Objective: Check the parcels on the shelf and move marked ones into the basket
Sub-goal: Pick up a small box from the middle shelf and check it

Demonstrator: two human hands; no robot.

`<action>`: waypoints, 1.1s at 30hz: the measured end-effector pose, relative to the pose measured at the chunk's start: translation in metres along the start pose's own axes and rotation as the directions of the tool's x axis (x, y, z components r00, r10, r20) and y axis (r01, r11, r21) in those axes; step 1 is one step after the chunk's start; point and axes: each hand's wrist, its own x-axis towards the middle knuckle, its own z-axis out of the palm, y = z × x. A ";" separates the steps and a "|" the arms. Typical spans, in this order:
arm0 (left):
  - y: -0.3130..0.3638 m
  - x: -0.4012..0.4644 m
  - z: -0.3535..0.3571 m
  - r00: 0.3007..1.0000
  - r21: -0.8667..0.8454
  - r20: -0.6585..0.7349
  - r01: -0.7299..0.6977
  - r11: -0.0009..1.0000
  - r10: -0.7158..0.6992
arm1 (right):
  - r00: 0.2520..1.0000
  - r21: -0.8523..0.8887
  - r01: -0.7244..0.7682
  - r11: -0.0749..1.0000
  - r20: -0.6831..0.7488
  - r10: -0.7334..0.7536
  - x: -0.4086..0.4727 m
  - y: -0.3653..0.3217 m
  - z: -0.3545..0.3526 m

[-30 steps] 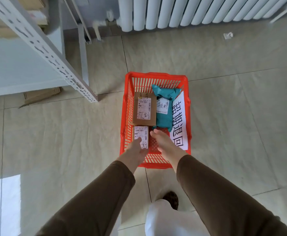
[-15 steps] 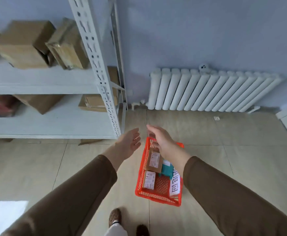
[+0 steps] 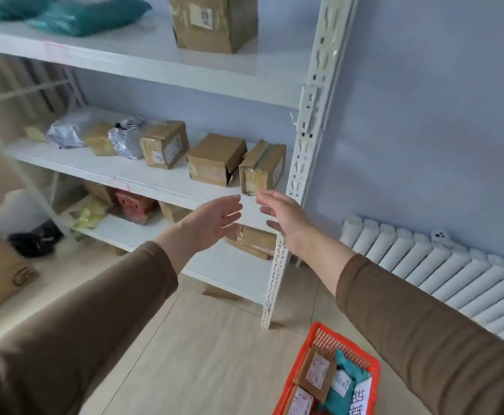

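From my seat, the view has swung up since half a second ago: then I looked down the floor with the basket between the arms, now the white shelf [image 3: 161, 70] fills most of the frame and the red basket [image 3: 316, 333] has slid to the bottom right corner, on the floor below the right forearm. A second ago both hands were down inside that basket; now they are raised in front of the middle shelf board.

My left hand [image 3: 212, 220] is spread open, palm turned toward the right, holding nothing. My right hand [image 3: 283, 217] faces it, also empty, fingers loosely apart, its fingertips [image 3: 259, 195] just beside the lower corner of the rightmost taped box [image 3: 262, 169] on the middle board. I cannot tell whether they touch it.

Next to that box stands a plain brown box [image 3: 215, 158], then a labelled box [image 3: 164, 143], then silver bags [image 3: 125, 139] further left. On the top board sit a tall box [image 3: 215, 22] and teal bags [image 3: 89, 15].

In the basket lie a brown parcel with a white label [image 3: 315, 374], a teal bag [image 3: 345, 381] beside it, another labelled parcel [image 3: 300, 402] at the frame edge, and a handwritten sign [image 3: 363, 396]. A white radiator [image 3: 454, 274] runs along the wall on the right.
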 end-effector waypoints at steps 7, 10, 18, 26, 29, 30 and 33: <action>0.066 -0.018 -0.139 0.989 -0.013 -0.085 -0.120 0.993 0.118 | 0.995 -0.023 0.074 0.997 0.067 -0.072 0.049 -0.052 0.137; 0.090 -0.019 -0.197 0.985 0.006 -0.096 -0.141 0.990 0.141 | 0.996 -0.004 0.068 0.998 0.064 -0.068 0.068 -0.065 0.190; 0.146 -0.006 -0.333 0.981 0.102 -0.078 -0.169 0.980 0.177 | 0.997 0.016 0.065 0.998 0.042 -0.065 0.122 -0.094 0.316; 0.190 0.042 -0.461 0.970 0.113 -0.119 -0.198 0.974 0.211 | 0.988 -0.023 0.084 0.996 0.133 -0.081 0.211 -0.121 0.433; 0.212 0.073 -0.514 0.963 0.130 -0.153 -0.201 0.971 0.220 | 0.980 -0.035 0.103 0.994 0.176 -0.095 0.263 -0.129 0.479; 0.220 0.085 -0.533 0.960 0.129 -0.169 -0.203 0.971 0.224 | 0.977 -0.039 0.113 0.993 0.185 -0.104 0.282 -0.132 0.495; 0.245 0.117 -0.589 0.950 0.126 -0.223 -0.194 0.973 0.218 | 0.973 -0.043 0.123 0.991 0.203 -0.112 0.342 -0.144 0.541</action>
